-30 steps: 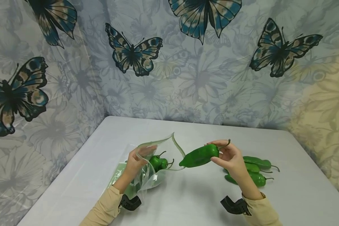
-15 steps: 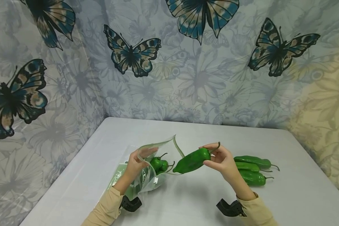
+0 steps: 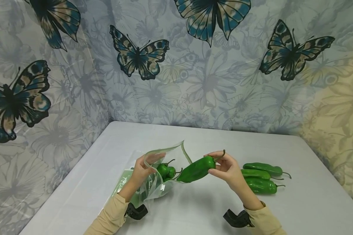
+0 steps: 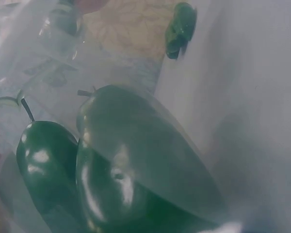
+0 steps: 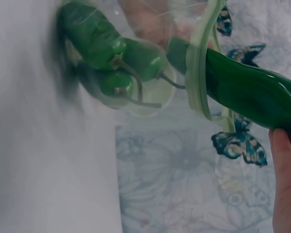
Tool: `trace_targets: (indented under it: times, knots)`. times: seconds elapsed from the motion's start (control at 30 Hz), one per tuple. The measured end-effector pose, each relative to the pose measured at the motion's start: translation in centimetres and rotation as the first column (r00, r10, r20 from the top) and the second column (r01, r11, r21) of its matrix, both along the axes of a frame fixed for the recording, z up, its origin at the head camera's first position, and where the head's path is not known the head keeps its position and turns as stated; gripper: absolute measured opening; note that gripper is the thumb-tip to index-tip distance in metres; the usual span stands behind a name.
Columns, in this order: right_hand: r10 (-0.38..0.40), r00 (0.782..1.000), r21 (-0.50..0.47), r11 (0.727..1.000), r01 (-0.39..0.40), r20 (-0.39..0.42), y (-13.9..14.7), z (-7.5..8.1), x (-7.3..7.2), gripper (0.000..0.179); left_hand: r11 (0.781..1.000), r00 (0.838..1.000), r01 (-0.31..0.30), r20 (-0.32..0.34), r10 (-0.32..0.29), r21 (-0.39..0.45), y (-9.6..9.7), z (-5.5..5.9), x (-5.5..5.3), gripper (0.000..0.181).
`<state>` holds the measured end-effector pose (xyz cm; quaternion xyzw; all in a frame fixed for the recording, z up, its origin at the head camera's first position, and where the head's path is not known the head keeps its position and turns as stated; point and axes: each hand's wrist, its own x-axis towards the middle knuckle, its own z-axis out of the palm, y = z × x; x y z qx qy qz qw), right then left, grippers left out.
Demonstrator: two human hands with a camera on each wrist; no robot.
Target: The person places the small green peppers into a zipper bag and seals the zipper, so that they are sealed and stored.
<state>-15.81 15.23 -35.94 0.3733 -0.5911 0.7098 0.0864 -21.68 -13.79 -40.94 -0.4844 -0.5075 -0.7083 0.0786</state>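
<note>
My left hand (image 3: 142,169) holds a clear plastic zip bag (image 3: 160,192) by its mouth, whose green-edged rim (image 5: 199,63) gapes to the right. Inside the bag lie green peppers (image 3: 163,170); the right wrist view shows three, stems toward the mouth. With thumb and fingers, my right hand (image 3: 226,166) grips another long green pepper (image 3: 197,169) near its stem end. That pepper slants down to the left, and its tip (image 5: 177,53) sits just within the bag's mouth. Through the film, the left wrist view shows large bagged peppers (image 4: 131,160).
Three green peppers (image 3: 261,185) lie side by side on the white table (image 3: 194,215), right of my right hand. Under and beside the bag, at left, lies a flat green-and-clear plastic packet (image 3: 122,182). A butterfly-patterned cloth (image 3: 206,85) hangs behind the table.
My right hand has moved left and slightly down with its pepper, bringing the tip into the bag's mouth. The left hand and bag have hardly moved.
</note>
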Motion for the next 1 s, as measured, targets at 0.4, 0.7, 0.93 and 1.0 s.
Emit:
trace_targets:
  times: [0.4, 0.7, 0.93, 1.0]
  knots:
    - [-0.010, 0.998, 0.022, 1.000, 0.008, 0.068, -0.8, -0.5, 0.1, 0.039, 1.000, 1.000, -0.005, -0.005, 0.005, 0.002, -0.1, 0.1, 0.0, 0.049]
    - [-0.004, 0.999, 0.017, 1.000, 0.003, 0.040, -1.4, -1.1, -0.2, 0.037, 1.000, 1.000, 0.011, 0.011, -0.012, 0.010, 0.1, 0.0, 0.0, 0.047]
    - [-0.051, 0.999, 0.042, 0.998, 0.051, 0.011, -2.3, -0.9, -0.4, 0.038, 0.999, 0.999, 0.032, 0.009, -0.033, 0.029, 0.0, 0.1, 0.0, 0.046]
    - [-0.065, 0.998, 0.059, 0.996, 0.064, 0.021, -2.6, -0.8, -0.4, 0.038, 0.999, 0.999, 0.033, 0.010, -0.033, 0.029, 0.0, 0.1, 0.0, 0.046]
